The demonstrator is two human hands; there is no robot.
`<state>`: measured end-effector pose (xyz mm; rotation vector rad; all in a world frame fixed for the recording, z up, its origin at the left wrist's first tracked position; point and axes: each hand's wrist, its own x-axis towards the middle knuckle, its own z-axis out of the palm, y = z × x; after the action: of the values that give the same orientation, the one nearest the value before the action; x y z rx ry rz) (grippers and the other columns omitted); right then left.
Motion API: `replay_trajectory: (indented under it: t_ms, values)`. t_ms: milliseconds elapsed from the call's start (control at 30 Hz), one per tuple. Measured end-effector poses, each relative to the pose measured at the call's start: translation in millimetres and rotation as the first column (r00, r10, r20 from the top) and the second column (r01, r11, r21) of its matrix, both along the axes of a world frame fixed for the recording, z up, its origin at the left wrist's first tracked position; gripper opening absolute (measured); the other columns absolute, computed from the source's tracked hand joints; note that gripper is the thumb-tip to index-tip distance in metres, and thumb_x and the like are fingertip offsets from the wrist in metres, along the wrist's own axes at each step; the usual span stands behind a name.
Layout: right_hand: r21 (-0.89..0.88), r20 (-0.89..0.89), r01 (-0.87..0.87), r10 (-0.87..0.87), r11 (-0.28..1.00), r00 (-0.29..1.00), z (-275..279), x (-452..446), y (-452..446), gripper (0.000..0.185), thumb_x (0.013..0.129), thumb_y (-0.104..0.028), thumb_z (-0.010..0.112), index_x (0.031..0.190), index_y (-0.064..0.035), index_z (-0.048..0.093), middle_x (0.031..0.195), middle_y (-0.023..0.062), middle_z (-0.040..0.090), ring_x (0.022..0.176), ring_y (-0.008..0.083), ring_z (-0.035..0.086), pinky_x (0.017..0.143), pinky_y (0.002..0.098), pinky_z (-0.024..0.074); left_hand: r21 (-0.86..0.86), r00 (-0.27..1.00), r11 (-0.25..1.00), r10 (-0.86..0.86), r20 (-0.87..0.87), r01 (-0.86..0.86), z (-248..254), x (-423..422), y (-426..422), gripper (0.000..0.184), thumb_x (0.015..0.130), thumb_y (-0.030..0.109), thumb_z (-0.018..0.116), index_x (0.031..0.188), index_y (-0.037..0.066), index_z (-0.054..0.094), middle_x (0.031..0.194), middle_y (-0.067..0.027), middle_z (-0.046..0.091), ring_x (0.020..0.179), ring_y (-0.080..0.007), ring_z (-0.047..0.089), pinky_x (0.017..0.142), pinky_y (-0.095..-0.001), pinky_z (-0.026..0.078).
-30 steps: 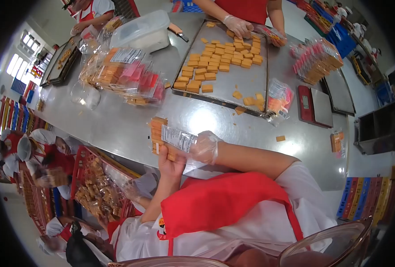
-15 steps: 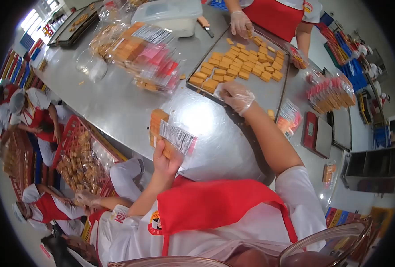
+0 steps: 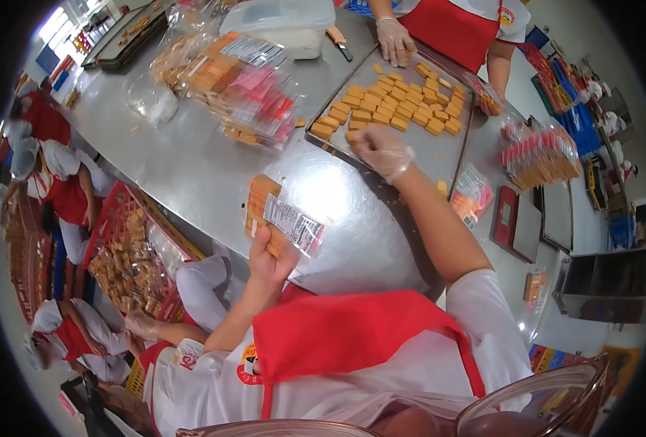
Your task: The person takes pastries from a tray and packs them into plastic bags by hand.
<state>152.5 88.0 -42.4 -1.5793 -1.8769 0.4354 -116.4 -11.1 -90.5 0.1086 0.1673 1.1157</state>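
Note:
My left hand (image 3: pixel 270 256) grips a clear plastic packet of golden rectangular biscuits (image 3: pixel 259 204), held upright over the near table edge. A printed white label (image 3: pixel 294 224) shows on its side. My right hand (image 3: pixel 383 151), in a clear glove, is over the near edge of a metal tray (image 3: pixel 428 164). Its fingers are curled closed, with a biscuit (image 3: pixel 350 136) showing at the fingertips; how many they hold is hidden. Many loose biscuits (image 3: pixel 399 100) lie across the tray beyond it.
Filled biscuit packets (image 3: pixel 246 95) are heaped at the back left by a lidded plastic tub (image 3: pixel 275 25) and a knife (image 3: pixel 339 44). At right are more packets (image 3: pixel 541 156) and a red scale (image 3: pixel 506 211). A co-worker's gloved hand (image 3: pixel 395 42) touches the tray's far side.
My right hand has drawn slightly up and left at the tray edge, and biscuits at the near-left corner have gone from their spot. The held packet has tilted slightly. The co-worker's hand has shifted.

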Motion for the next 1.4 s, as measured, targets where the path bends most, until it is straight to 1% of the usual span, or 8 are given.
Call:
replay_trajectory:
  t_ms: [133,267,667,867,967,1067,1267,1400]
  values:
    - [-0.134,-0.055,0.073,-0.081,0.988,0.995,6,34,-22,0.013,0.072,-0.007,0.058,0.082,-0.0049,0.050,0.073,0.0078,0.051,0.065,0.0187,0.051,0.060,0.0303,0.0417,0.001,0.999,1.000,-0.014,0.031,0.014,-2,-1,2,0.049,0.078,0.019,0.060,0.122,0.008,0.041,0.118,-0.0082,0.051,0.109,-0.0257,0.048,0.096,-0.0433,0.035]
    - [-0.130,-0.104,-0.096,0.083,0.987,0.991,0,47,-24,0.017,0.071,-0.007,0.061,0.083,-0.0051,0.048,0.080,0.0084,0.049,0.070,0.0190,0.048,0.063,0.0295,0.0418,-0.028,0.999,0.999,-0.028,0.044,0.029,-6,-1,2,0.049,0.078,0.018,0.059,0.122,0.007,0.041,0.118,-0.0091,0.050,0.109,-0.0257,0.048,0.096,-0.0426,0.035]
    - [-0.123,0.228,-0.066,0.093,0.990,0.969,9,51,-34,0.027,0.071,-0.020,0.065,0.086,-0.0059,0.048,0.084,0.0103,0.049,0.075,0.0236,0.050,0.068,0.0301,0.0418,-0.043,0.996,0.998,-0.031,0.078,0.035,-18,-3,3,0.047,0.079,0.017,0.057,0.122,0.008,0.041,0.119,-0.0099,0.050,0.111,-0.0262,0.047,0.097,-0.0449,0.034]
    - [-0.353,0.171,0.077,-0.017,0.933,0.985,29,42,-39,0.028,0.072,-0.018,0.064,0.093,-0.0057,0.051,0.085,0.0112,0.053,0.077,0.0239,0.054,0.070,0.0314,0.0432,-0.036,0.997,0.998,-0.039,0.063,0.041,-16,-1,4,0.047,0.079,0.018,0.058,0.122,0.008,0.041,0.118,-0.0100,0.050,0.110,-0.0271,0.047,0.097,-0.0469,0.034]
    - [-0.111,0.068,-0.038,0.046,0.993,0.997,11,50,-40,0.026,0.074,-0.015,0.061,0.097,-0.0082,0.054,0.090,0.0114,0.053,0.083,0.0242,0.055,0.074,0.0311,0.0436,-0.046,0.998,0.998,-0.036,0.050,0.038,-14,-1,3,0.047,0.079,0.018,0.058,0.122,0.008,0.041,0.118,-0.0100,0.050,0.110,-0.0272,0.047,0.097,-0.0471,0.033]
    - [-0.341,0.279,-0.067,0.169,0.938,0.945,42,40,-39,0.031,0.075,-0.011,0.058,0.105,-0.0143,0.054,0.096,0.0109,0.052,0.089,0.0248,0.054,0.077,0.0308,0.0432,-0.039,0.998,0.998,-0.040,0.048,0.041,-14,0,3,0.047,0.079,0.018,0.058,0.122,0.008,0.041,0.118,-0.0103,0.050,0.111,-0.0273,0.047,0.098,-0.0472,0.033]
    - [-0.374,0.313,-0.242,0.367,0.895,0.876,7,67,-16,0.038,0.074,-0.009,0.057,0.110,-0.0184,0.050,0.096,0.0099,0.053,0.090,0.0246,0.054,0.078,0.0309,0.0428,-0.058,0.997,0.997,-0.057,0.043,0.059,-23,-3,4,0.046,0.079,0.018,0.058,0.121,0.008,0.042,0.118,-0.0106,0.050,0.111,-0.0275,0.046,0.098,-0.0466,0.033]
    - [-0.385,0.252,-0.106,0.215,0.917,0.944,42,45,-33,0.030,0.072,-0.005,0.061,0.100,-0.0084,0.051,0.095,0.0122,0.053,0.086,0.0233,0.054,0.075,0.0315,0.0431,-0.067,0.993,0.996,-0.057,0.101,0.064,-14,-1,3,0.044,0.080,0.010,0.057,0.120,0.006,0.041,0.115,-0.0085,0.052,0.108,-0.0230,0.049,0.094,-0.0379,0.038]
